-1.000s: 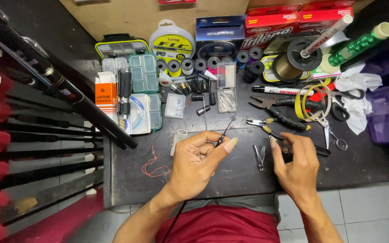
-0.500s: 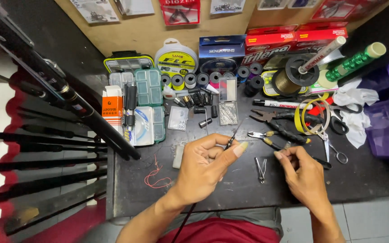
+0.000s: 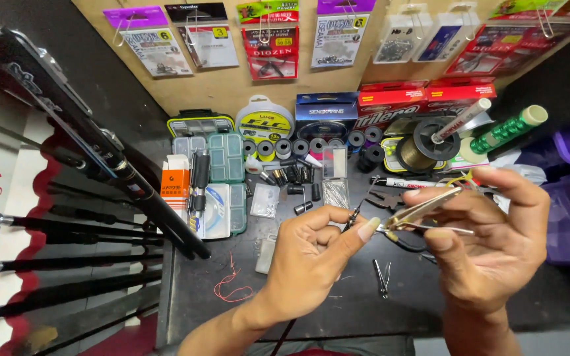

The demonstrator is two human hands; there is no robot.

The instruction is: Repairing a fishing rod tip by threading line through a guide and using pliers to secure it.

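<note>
Here, near the middle of the frame, the thin dark rod tip (image 3: pixel 353 217) is a slim black stick with a small metal fitting at its upper end, slanting up to the right. The left hand (image 3: pixel 311 254) pinches it between thumb and forefinger, the other fingers curled in. Just right of it, the right hand (image 3: pixel 496 244) grips one pair of slender metal scissors (image 3: pixel 423 212), brass-coloured, with the thumb and fingers pressed on the handles; their pointed end sits close beside the rod tip, though whether it touches cannot be told. Below the hands, on the flat black table (image 3: pixel 338 316), lie one small steel clipper (image 3: pixel 382 278) and, to the lower left, one loose curl of red thread (image 3: pixel 232 287). Further up stand two translucent green compartment boxes (image 3: pixel 225 158), a row of small line spools (image 3: pixel 298 146), and one large grey spool (image 3: pixel 423 150). At the left edge several black glossy fishing rods (image 3: pixel 67 227) lie side by side.
</note>
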